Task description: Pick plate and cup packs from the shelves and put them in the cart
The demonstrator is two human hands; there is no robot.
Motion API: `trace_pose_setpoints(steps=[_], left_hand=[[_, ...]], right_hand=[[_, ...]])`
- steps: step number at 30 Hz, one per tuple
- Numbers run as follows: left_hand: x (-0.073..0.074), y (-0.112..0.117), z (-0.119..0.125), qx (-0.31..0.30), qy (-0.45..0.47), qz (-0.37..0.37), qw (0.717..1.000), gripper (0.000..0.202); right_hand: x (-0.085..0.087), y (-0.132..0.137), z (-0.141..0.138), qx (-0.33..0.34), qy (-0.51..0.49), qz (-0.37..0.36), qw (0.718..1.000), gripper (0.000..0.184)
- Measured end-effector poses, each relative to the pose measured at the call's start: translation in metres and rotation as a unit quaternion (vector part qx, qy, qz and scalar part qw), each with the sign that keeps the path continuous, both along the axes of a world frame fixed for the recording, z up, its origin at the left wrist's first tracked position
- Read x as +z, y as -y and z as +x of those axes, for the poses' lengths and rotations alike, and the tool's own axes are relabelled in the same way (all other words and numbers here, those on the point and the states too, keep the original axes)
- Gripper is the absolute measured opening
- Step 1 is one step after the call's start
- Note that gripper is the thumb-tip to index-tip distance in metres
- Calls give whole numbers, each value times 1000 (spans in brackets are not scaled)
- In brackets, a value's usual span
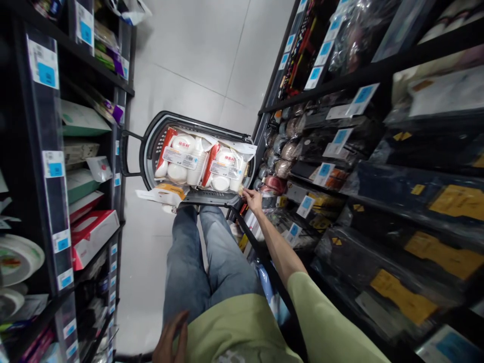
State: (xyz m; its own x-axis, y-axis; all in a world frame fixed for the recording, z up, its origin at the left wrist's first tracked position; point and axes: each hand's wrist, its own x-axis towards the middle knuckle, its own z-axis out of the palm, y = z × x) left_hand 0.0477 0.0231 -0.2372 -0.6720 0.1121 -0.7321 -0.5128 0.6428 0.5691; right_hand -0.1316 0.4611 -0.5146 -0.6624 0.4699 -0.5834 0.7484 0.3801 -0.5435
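Below me stands a grey and black shopping basket. Two clear plastic packs of white disposable tableware, a left pack and a right pack, lie side by side inside it. At its near right corner is my right hand, the fingers pinched together beside the right pack; a small tan bit shows at the fingertips, too small to name. An orange and white package sticks out over the near left rim. My left hand hangs by my shirt at the bottom edge, partly cut off, fingers apart and holding nothing.
Dark shelves with price tags rise on the left, holding a red and white box and rolls of tape-like white discs. On the right, shelves carry dark bagged goods and rolled items. Pale floor tiles lie ahead.
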Motion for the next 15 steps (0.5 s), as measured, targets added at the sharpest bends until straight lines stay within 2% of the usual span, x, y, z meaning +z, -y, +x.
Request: trace_pose_setpoints(steps=[4,6,8,9,11,13,15], left_hand=[[-1,0,-3,14,11,-1,1000,29],[-3,-1,-2,31,34,-3,999,26],[-4,-8,-2,83,68,4,994,30],[-5,-13,-2,130,81,10,988,35],[-6,-25,-4,265,93,31,959,45],[-7,-36,-11,412,102,67,903,55],[-7,-41,-19,526,127,97,836,69]], right_hand=[[17,20,21,-69,-3,-3,998,52],[34,31,31,-74,-11,5,997,45],[58,47,42,-50,-30,8,998,37],[71,58,47,-27,-42,1,999,34],[103,87,57,16,-69,-37,997,30],[137,124,66,93,-111,-108,984,28],[169,164,77,180,-148,-202,951,30]])
